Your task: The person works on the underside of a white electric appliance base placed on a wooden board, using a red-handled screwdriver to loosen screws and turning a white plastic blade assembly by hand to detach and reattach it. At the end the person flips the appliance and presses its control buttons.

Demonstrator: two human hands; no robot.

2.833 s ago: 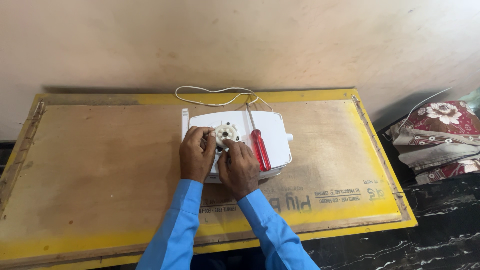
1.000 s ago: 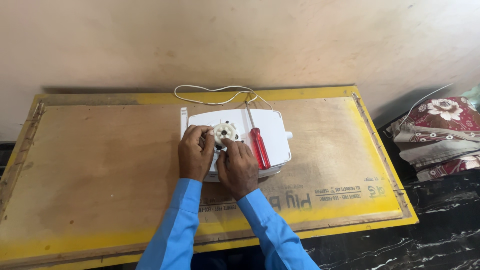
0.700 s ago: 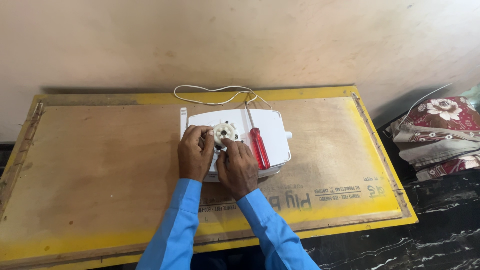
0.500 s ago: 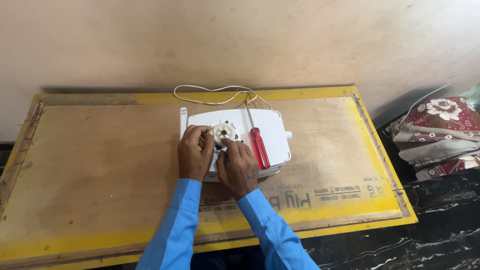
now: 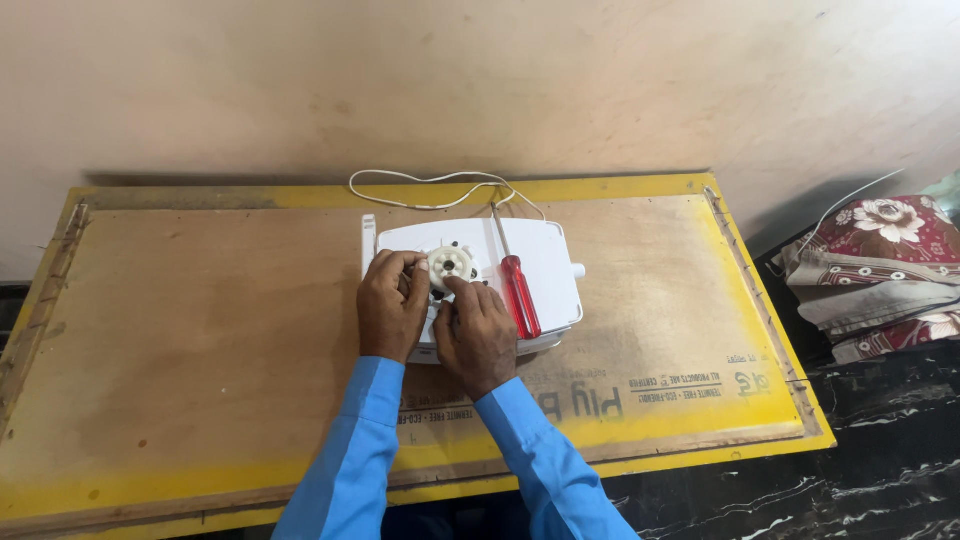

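Both hands work the white gear [image 5: 449, 264] atop the white appliance [image 5: 545, 262] on the desk [image 5: 200, 330]: the left hand [image 5: 390, 305] steadies it with curled fingers, the right hand [image 5: 478, 335] pinches its rim. A red screwdriver [image 5: 518, 290] lies just right of the right grip, within easy reach.

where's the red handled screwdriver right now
In the head view, the red-handled screwdriver lies on the white plastic appliance housing, just right of the right hand.
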